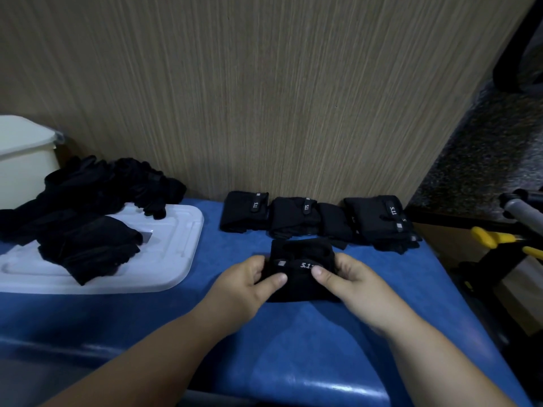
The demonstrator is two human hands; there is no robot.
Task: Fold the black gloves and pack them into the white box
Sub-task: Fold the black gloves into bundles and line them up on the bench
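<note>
— What were the hands doing?
— The left hand (249,279) and right hand (351,277) each pinched a side of one folded black glove (299,252) on the blue desk (293,353), thumbs on its strap.
— And around it?
— Just behind that glove lay a row of folded gloves (293,215). Well left of it, an unfolded pile (88,195) sat on the white lid (182,233), the white box (20,171) beyond. Folding seemed under way; next, probably, setting this one into the row.
</note>
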